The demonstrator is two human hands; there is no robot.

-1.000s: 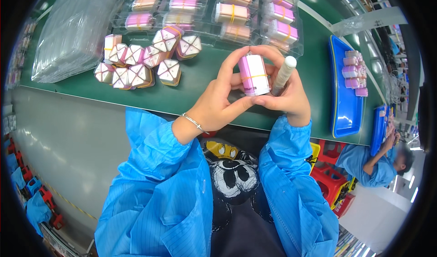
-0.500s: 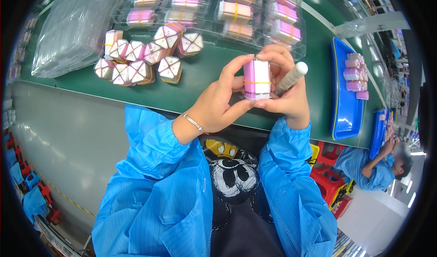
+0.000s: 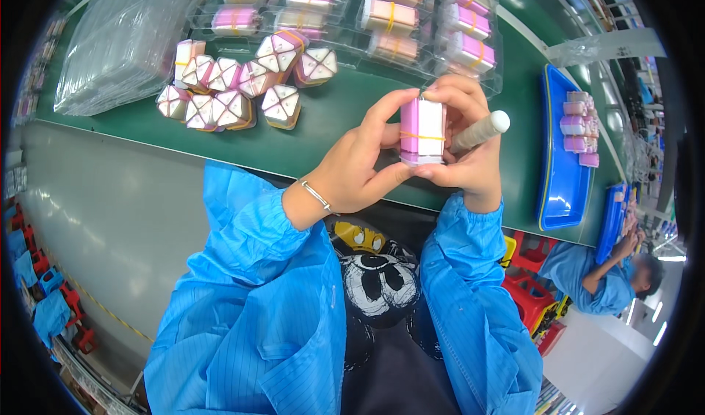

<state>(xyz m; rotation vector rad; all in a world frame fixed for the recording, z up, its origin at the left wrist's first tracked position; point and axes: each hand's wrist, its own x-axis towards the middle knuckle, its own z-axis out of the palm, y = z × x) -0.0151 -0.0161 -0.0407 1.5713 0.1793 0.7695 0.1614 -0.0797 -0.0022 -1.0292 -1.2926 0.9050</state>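
Between both hands, upright above the near edge of the table, is a pink and white block bundle (image 3: pixel 422 130) with a yellow rubber band around its middle. My left hand (image 3: pixel 352 161) is closed on its left side, fingertips at the top and thumb at the bottom. My right hand (image 3: pixel 479 167) grips the right side in the same way. A thick pen-like stick (image 3: pixel 481 131) with a white rounded end is also tucked in my right hand, slanting up to the right. To the left, several similar bundles (image 3: pixel 242 84) stand grouped on the table, showing white ends with crossed lines.
Clear plastic trays (image 3: pixel 352 39) of pink and peach banded bundles lie at the back of the green table (image 3: pixel 308 139). A stack of clear trays (image 3: pixel 121 48) stands far left. On the right is a blue tray (image 3: pixel 564 198) with pink bundles; beyond it sits another person (image 3: pixel 587 268).
The view has shifted slightly, so the table things sit a little lower and further right. The stick leans a bit more to the right. Both hands keep their hold on the bundle.
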